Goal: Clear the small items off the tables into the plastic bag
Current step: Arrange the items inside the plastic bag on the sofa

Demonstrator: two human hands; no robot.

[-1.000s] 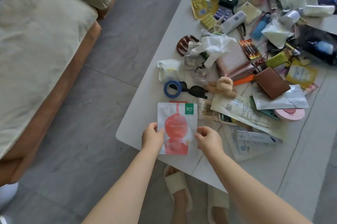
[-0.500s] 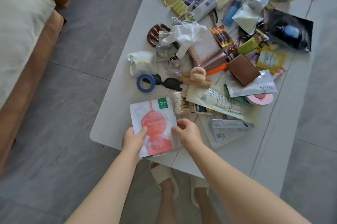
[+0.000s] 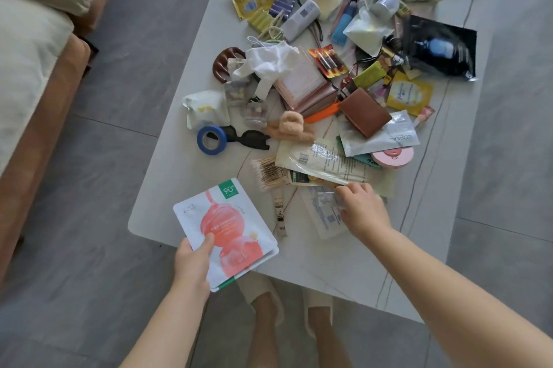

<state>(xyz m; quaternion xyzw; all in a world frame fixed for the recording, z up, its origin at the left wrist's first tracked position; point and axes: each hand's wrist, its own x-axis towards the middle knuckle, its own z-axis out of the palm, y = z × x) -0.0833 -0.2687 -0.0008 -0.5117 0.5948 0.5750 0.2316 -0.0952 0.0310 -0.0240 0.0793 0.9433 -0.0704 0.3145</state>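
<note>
A grey tiled floor [image 3: 119,104] runs under everything; at the far left stands an orange-brown sofa [image 3: 45,116] with two cream fabric cushions [image 3: 27,47]. Beside it sits a white stone-look desk [image 3: 179,176] with rounded corners and thin dark veins, heaped with small items.

Over the desk's near left corner the left hand [image 3: 191,263] grips a flat white sheet-mask sachet printed with a coral bottle and a green "90" tag [image 3: 227,230], thumb on its face; a second sachet edge shows just beneath it, so it may be a small stack. Further up the desk lie one roll of blue tape [image 3: 211,140], touching a flat black eye-mask shape [image 3: 248,138], one brown glossy claw hair clip [image 3: 223,63] and a crumpled white cloth [image 3: 272,60]. A bundle of wooden cotton swabs [image 3: 264,173] lies in a clear wrapper, near a fuzzy tan hair clip [image 3: 291,126].

To the right, the right hand [image 3: 363,210] curls its fingers down on a clear plastic packet with blue print [image 3: 324,212], apparently pinching its edge. Beyond it lie one brown leather wallet [image 3: 363,113], one round pink compact [image 3: 392,156] and one glossy black sachet [image 3: 440,47].

Below the desk edge, two feet in cream slippers [image 3: 317,310] stand on the floor.
</note>
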